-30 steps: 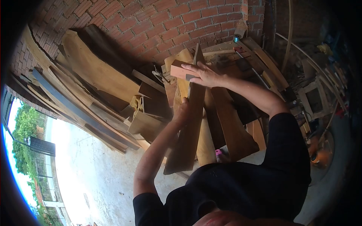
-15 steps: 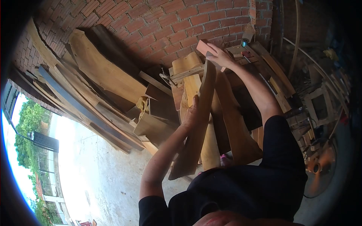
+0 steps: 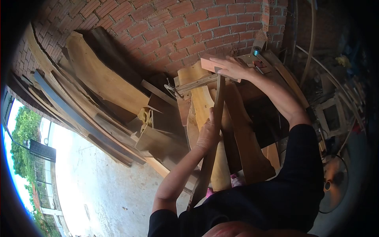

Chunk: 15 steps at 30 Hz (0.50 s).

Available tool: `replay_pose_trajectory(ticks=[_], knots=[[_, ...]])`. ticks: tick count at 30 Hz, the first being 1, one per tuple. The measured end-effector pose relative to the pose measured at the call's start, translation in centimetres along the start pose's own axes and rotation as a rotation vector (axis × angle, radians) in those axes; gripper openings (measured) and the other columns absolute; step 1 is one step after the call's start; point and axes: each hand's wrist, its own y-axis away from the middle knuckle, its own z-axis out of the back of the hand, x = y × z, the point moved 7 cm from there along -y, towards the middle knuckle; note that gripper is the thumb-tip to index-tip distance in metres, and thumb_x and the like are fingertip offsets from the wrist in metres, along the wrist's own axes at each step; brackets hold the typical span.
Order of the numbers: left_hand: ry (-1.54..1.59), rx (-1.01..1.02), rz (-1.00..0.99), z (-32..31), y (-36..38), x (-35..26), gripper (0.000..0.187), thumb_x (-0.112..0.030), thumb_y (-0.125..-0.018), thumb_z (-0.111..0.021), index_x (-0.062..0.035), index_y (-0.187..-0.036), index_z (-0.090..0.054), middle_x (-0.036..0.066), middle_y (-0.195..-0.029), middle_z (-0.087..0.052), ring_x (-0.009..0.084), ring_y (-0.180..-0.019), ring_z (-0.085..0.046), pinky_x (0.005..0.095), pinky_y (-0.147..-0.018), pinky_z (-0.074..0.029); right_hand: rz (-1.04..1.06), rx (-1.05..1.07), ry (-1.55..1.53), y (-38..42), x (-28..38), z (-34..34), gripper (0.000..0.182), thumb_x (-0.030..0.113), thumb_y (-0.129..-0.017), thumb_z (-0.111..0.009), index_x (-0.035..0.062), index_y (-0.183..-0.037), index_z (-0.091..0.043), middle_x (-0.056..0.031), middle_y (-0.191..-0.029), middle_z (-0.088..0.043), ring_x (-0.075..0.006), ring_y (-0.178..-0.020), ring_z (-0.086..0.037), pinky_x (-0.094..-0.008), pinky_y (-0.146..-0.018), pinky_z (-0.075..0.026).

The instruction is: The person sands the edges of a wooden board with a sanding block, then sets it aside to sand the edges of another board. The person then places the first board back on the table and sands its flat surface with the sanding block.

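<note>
My left hand [image 3: 209,132] is closed around a long wooden board [image 3: 208,170], thumb pointing up along its side. The board slants from near my body up toward the brick wall, its narrow edge turned toward me. At the far end, my right hand [image 3: 237,68] grips a flat pinkish block [image 3: 210,64], fingers laid over its top. The block is at the board's upper tip; whether they touch is hard to tell. Beneath lie a pale plank [image 3: 202,100] and a wavy-edged slab [image 3: 248,146].
Long planks [image 3: 98,79] lean against the brick wall [image 3: 158,29] at left. A clamp [image 3: 170,87] sits beyond the boards. To the right are a blue spool [image 3: 256,51], a wooden frame [image 3: 333,113] and a fan [image 3: 331,183]. Concrete floor [image 3: 102,185] lies at left.
The board has turned from showing its broad face to showing its narrow edge. My left hand has shifted right and nearer my body. The right hand and block have come slightly lower.
</note>
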Motion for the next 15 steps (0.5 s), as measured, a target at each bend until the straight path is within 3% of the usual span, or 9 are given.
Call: replay_pose_trajectory(ticks=[3, 5, 7, 10, 13, 15], knots=[[0.094, 0.080, 0.077, -0.7, 0.9, 0.4, 0.084, 0.004, -0.077, -0.055, -0.0011, -0.144, -0.004, 0.031, -0.097, -0.058, 0.0496, -0.089, -0.060, 0.0522, -0.079, -0.050, -0.060, 0.080, -0.117, -0.1, -0.8, -0.9, 0.065, 0.033, -0.091, -0.060, 0.0345, -0.148, -0.029, -0.0247, -0.133, -0.048, -0.0453, -0.119, -0.050, -0.0481, -0.093, -0.048], [0.056, -0.002, -0.012, -1.4, 0.9, 1.0, 0.085, 0.005, -0.077, -0.052, -0.0007, -0.146, -0.001, 0.032, -0.101, -0.057, 0.0481, -0.090, -0.060, 0.0515, -0.079, -0.050, 0.047, -0.284, 0.058, -2.4, -3.4, -2.3, 0.063, 0.030, -0.093, -0.056, 0.0333, -0.149, -0.027, -0.0216, -0.129, -0.049, -0.0465, -0.122, -0.047, -0.0533, -0.095, -0.047], [-0.012, -0.006, 0.054, -0.2, 1.3, 0.3, 0.087, 0.005, -0.077, -0.052, 0.0001, -0.147, 0.000, 0.032, -0.103, -0.056, 0.0474, -0.089, -0.061, 0.0508, -0.079, -0.051, -0.232, 0.005, -0.309, -2.3, -2.2, -0.3, 0.061, 0.035, -0.094, -0.056, 0.0347, -0.148, -0.028, -0.0316, -0.132, -0.043, -0.0492, -0.121, -0.047, -0.0562, -0.098, -0.043], [0.020, 0.066, 0.104, 0.1, 1.1, 0.0, 0.087, 0.004, -0.077, -0.053, 0.0016, -0.147, -0.002, 0.032, -0.103, -0.057, 0.0461, -0.089, -0.062, 0.0504, -0.079, -0.051, 0.084, -0.112, 0.085, -1.0, 0.6, -1.4, 0.064, 0.037, -0.092, -0.057, 0.0366, -0.148, -0.025, -0.0317, -0.127, -0.046, -0.0530, -0.113, -0.052, -0.0555, -0.093, -0.047], [-0.031, 0.092, 0.112, 0.5, 0.8, -1.1, 0.085, 0.002, -0.079, -0.054, 0.0041, -0.147, -0.002, 0.032, -0.102, -0.057, 0.0443, -0.087, -0.063, 0.0494, -0.077, -0.052, 0.060, 0.016, -0.022, -1.4, 0.2, -0.7, 0.063, 0.035, -0.093, -0.055, 0.0348, -0.149, -0.024, -0.0326, -0.124, -0.047, -0.0541, -0.113, -0.049, -0.0543, -0.094, -0.045], [-0.022, 0.063, 0.102, 0.9, 0.8, -1.4, 0.084, -0.001, -0.081, -0.054, 0.0061, -0.147, -0.002, 0.031, -0.100, -0.057, 0.0428, -0.085, -0.063, 0.0477, -0.075, -0.053, -0.148, -0.061, 0.188, -2.9, -2.4, -0.6, 0.061, 0.035, -0.094, -0.054, 0.0345, -0.147, -0.024, -0.0325, -0.131, -0.044, -0.0526, -0.114, -0.051, -0.0553, -0.093, -0.045]])
